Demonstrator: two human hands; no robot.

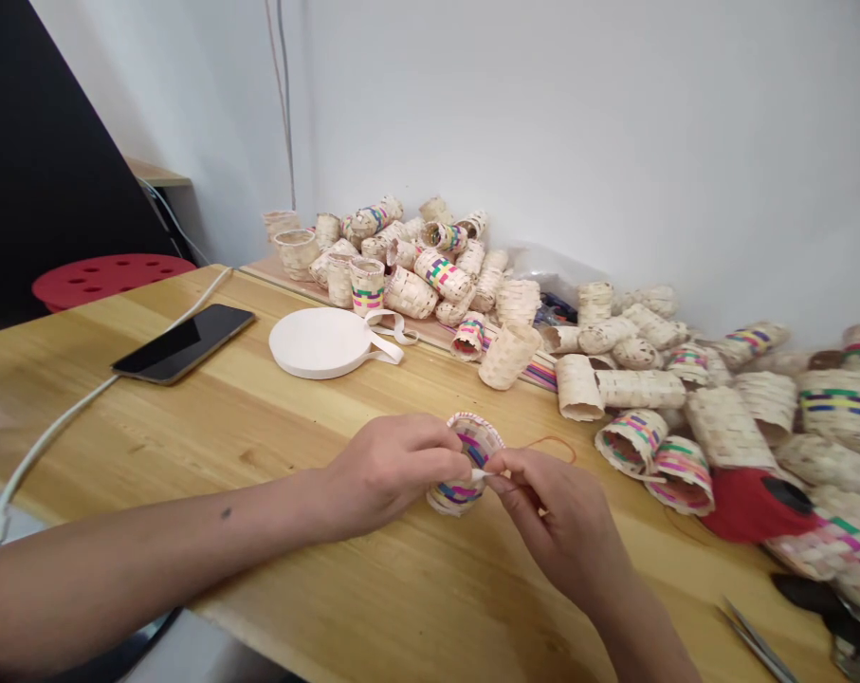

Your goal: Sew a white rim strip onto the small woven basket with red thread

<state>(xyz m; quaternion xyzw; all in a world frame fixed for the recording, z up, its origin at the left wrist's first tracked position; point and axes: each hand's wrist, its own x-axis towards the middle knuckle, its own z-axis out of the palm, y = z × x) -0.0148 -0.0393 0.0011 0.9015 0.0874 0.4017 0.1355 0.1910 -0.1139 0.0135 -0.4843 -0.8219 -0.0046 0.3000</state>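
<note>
A small woven basket (465,463) with pink, purple and green bands lies on its side just above the wooden tabletop. My left hand (391,474) is shut around it from the left. My right hand (558,512) pinches a thin white strip (481,474) against the basket's rim. A fine red thread (550,448) curves away from that spot to the right. My fingers hide part of the basket's wall.
Many woven baskets and tubes (721,408) are heaped along the wall and across the right of the table. A white tape roll (322,341) and a black phone (184,343) with a white cable lie to the left. Red yarn, metal tweezers (757,640) and black-handled scissors (820,602) sit at right.
</note>
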